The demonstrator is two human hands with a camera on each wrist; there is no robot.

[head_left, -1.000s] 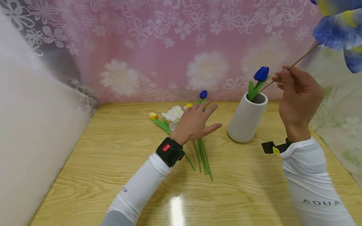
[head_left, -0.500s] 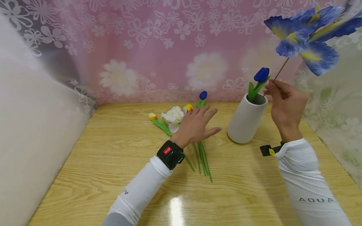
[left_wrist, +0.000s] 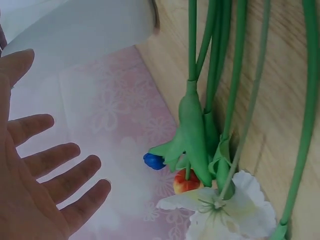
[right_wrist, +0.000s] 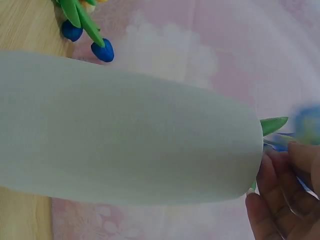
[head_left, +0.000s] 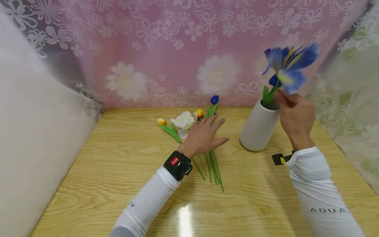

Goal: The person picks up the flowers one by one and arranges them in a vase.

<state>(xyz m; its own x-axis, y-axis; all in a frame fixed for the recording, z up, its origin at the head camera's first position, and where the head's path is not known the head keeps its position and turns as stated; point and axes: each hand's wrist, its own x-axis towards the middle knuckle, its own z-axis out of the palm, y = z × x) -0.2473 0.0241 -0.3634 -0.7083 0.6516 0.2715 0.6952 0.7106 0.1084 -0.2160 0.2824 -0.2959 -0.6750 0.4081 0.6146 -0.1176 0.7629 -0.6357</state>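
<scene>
1. On wood-grained table (head_left: 118,194), glare (head_left: 185,220) in front: white vase (head_left: 257,131), loose flowers (head_left: 184,120).
2. Behind: pink flowered curtain (head_left: 168,56).
3. Above vase mouth: blue flower (head_left: 291,69), pinched low in right hand (head_left: 298,120).
4. Over loose flowers: left hand (head_left: 202,135), spread wide.

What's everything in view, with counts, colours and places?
Table: one, light wood, foreground
Vase: one, white, table's right side
Iris: one, blue-yellow, over vase mouth
Standing tulip: one, blue, in vase
Open bloom: one, white, left of vase
Loose tulips: two, blue, table's back
Other tulips: two, white-yellow and red-yellow, flanking bloom
Stems: several, green, left of vase
Backdrop: one, pink-and-white floral, behind
Side surfaces: two, pale, both sides
Wristbands: two, black, both wrists
Sleeves: two, white, both arms
Left hand: one, above stems
Right hand: one, pinching iris
</scene>
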